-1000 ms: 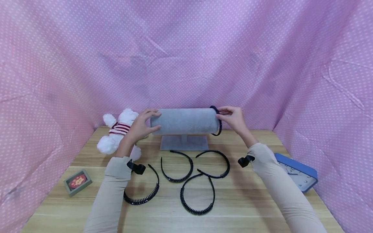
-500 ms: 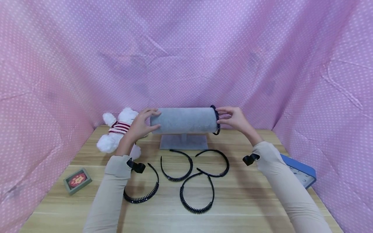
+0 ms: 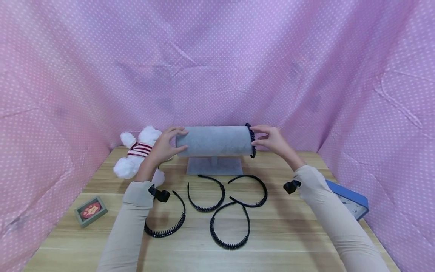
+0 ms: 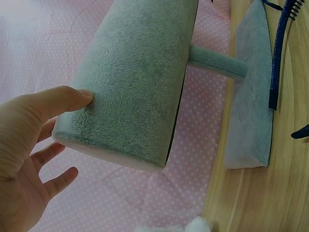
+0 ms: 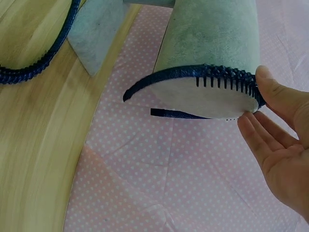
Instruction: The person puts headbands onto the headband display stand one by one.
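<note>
Headbands [image 3: 229, 246]: four on your desk [image 3: 272, 245], one partly round the right end of the roll [image 3: 215, 141].
Seemingly one is nearly on, four remain; your left hand [image 3: 164, 146] grips the roll, fingers partly spread; your right hand [image 3: 273, 140], likewise, holds the fifth band [image 5: 193, 71].

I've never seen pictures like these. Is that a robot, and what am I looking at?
No robot: it's a person working bare-handed. The wide picture is from a camera worn on the head; the close ones are from the wrists. The left hand holds one end of a roll on a stand. The right hand holds a hairband around the roll's other end. On the table are four more hairbands, a frame, a toy and a clock.
</note>
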